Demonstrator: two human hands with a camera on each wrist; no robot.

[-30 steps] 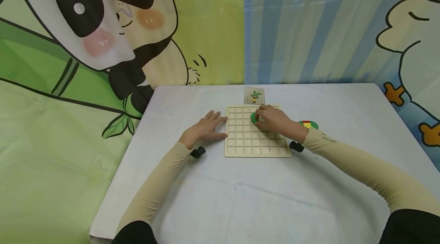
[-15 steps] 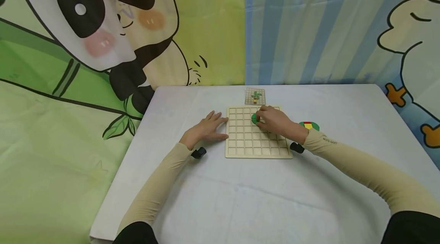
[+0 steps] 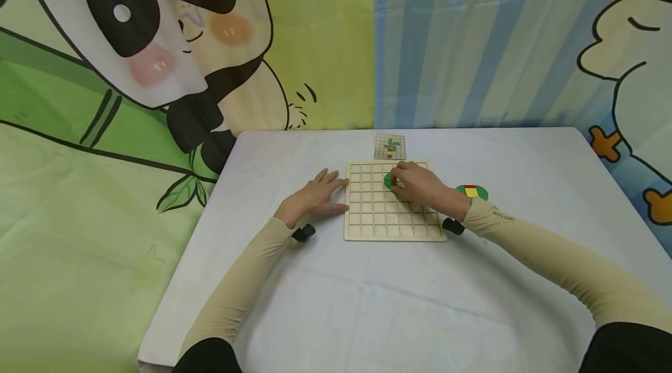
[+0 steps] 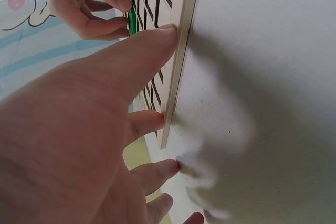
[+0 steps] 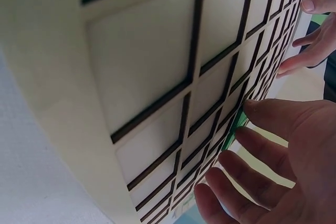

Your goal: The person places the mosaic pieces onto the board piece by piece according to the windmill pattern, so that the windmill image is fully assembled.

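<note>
A pale wooden grid board [image 3: 367, 215] lies on the white table. My right hand [image 3: 420, 186] is over its upper middle, pinching a flat green piece with a curved edge [image 3: 388, 181] between thumb and index finger. Seen from the right wrist, the green piece [image 5: 234, 128] lies right at the grid squares, partly hidden by the fingertips. My left hand [image 3: 315, 195] rests at the board's left edge, fingers spread, with thumb and index finger touching the rim [image 4: 181, 30] in the left wrist view.
A small pattern card [image 3: 389, 146] with a green, yellow and red design lies just behind the board. To the right, beside my right wrist, sit several green, yellow and red pieces [image 3: 472, 191], partly covered by the sleeve. A cartoon-printed curtain [image 3: 325, 40] hangs behind the table.
</note>
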